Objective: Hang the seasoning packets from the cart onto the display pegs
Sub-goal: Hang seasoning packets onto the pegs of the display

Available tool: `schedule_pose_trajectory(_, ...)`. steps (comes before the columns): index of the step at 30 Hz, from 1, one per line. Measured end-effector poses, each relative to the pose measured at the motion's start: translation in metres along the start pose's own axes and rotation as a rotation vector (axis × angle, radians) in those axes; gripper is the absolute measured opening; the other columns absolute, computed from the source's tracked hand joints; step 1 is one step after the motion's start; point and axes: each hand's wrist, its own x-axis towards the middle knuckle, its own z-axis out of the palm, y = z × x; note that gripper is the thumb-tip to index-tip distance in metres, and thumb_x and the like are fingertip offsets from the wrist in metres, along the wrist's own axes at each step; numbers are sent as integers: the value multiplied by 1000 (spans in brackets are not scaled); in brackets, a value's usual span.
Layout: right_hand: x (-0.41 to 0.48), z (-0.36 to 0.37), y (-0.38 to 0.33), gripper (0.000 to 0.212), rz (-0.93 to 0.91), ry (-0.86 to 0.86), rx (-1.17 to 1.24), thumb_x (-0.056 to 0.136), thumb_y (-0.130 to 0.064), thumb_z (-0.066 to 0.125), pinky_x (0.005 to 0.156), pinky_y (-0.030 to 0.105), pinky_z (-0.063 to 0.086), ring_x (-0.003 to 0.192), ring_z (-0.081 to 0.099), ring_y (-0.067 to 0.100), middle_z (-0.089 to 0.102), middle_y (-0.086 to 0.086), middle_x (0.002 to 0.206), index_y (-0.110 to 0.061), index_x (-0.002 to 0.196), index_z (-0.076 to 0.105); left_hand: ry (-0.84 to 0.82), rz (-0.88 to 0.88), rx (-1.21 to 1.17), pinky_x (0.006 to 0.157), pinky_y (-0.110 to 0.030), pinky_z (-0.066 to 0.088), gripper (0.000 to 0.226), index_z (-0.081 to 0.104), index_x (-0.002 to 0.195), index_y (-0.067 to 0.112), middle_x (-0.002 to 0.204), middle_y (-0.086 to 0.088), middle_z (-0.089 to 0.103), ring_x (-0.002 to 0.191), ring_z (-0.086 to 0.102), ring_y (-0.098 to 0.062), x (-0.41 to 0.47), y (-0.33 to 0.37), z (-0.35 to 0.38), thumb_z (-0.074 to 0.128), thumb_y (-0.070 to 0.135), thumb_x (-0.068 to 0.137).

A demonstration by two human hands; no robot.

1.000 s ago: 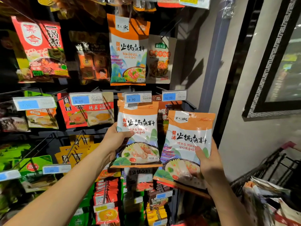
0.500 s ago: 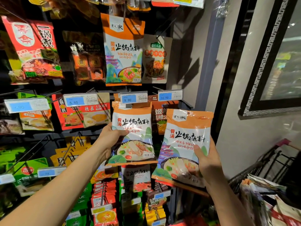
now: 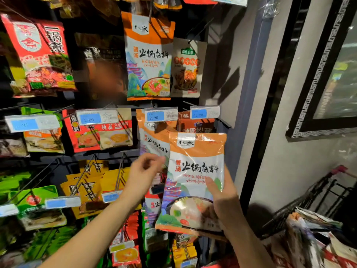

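My right hand (image 3: 222, 204) grips a bone-broth hotpot base packet (image 3: 195, 171) low on its right side. The thumb lies across the printed front and the fingers are behind. The packet stands upright, orange header at the top. My left hand (image 3: 144, 171) is beside it with the fingers half curled. It is blurred, so I cannot tell whether the fingertips pinch the edge of the hung packet (image 3: 152, 142) or touch nothing. That hung packet is the same kind and hangs below the 9.90 price tag (image 3: 161, 116). My packet overlaps its right side.

I judge the step in hand to be hanging this packet on that same peg. The peg is hidden behind the tag, and I can make out no hang hole in the header. The next move, I think, calls for lifting the header to the peg tip under the tag and sliding the packet back in front of the hung one. My left hand could steady the header.

The display rack (image 3: 48, 157) is dark and crowded. A taller orange packet (image 3: 148, 55) hangs above, red packets (image 3: 38, 55) upper left, yellow packets (image 3: 92, 186) and green packets (image 3: 34, 206) lower down. Right of it are a pale wall (image 3: 289, 171) and a dark frame with a patterned border (image 3: 316, 74). The cart (image 3: 324, 190), lower right and well apart from the rack, holds more packets (image 3: 316, 235), which are blurred.
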Motion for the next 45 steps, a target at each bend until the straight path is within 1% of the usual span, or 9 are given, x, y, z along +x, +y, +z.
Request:
schedule_pose_trajectory(2,-1,13,1,43,-8,-14,-1,101,-10,59,91,34,60,117,69,18,70,3,129,-19,143,51,-197,-77,12,78,-40,54,61,63,106,24,99,-9,70,86,66,-27,-14,1,7,86,64,67)
schedule_pose_trajectory(7,-3,27,4,47,28,-2,36,101,-2,56,83,29,61,114,70,19,69,5,130,-20,144,49,-156,-77,63,84,-50,57,58,52,103,30,102,-7,68,91,67,-24,-20,-6,3,87,58,66)
schedule_pose_trajectory(10,-6,29,2,51,6,6,-8,99,-13,64,81,21,60,113,68,5,65,1,134,-20,146,47,-161,-117,-45,66,-30,54,41,50,99,20,87,-13,53,70,57,-14,-20,-10,3,85,33,81)
schedule_pose_trajectory(16,-11,21,-7,20,141,36,69,107,-24,48,61,26,60,89,76,11,75,-2,107,-25,125,57,-204,-201,-210,89,-34,56,33,61,117,11,107,-1,77,106,71,-26,-22,-20,7,78,16,88)
schedule_pose_trajectory(25,-15,3,-5,23,127,103,-99,108,-21,48,87,45,61,104,73,15,75,-6,113,-35,121,62,-168,-242,-315,94,-39,56,25,66,124,16,112,0,77,104,74,-20,-28,-17,9,65,14,99)
schedule_pose_trajectory(30,-10,-5,-10,29,106,157,-126,106,-8,45,63,17,56,89,74,5,77,-12,100,-23,124,62,-46,-250,-265,80,-33,59,23,67,120,14,108,-5,78,92,76,-18,-2,-16,-19,66,9,97)
schedule_pose_trajectory(36,-5,-9,-14,31,97,187,-120,106,-6,44,61,18,56,91,74,5,76,-9,104,-22,126,61,-44,-223,-230,75,-27,58,26,67,121,15,108,-2,78,93,76,-18,22,-9,-31,65,4,97)
schedule_pose_trajectory(42,-3,-16,-16,28,96,192,-122,107,-8,45,55,13,53,79,72,-3,72,-2,110,-19,129,58,6,-223,-252,91,-39,58,30,65,125,16,111,-1,77,101,75,-21,37,-9,-22,67,7,97)
schedule_pose_trajectory(45,-1,-20,-12,28,109,214,-135,108,-9,45,56,13,54,82,72,-3,72,0,113,-18,132,56,37,-220,-244,81,-33,59,27,66,122,16,110,-2,77,96,75,-17,41,-13,-17,69,9,96)
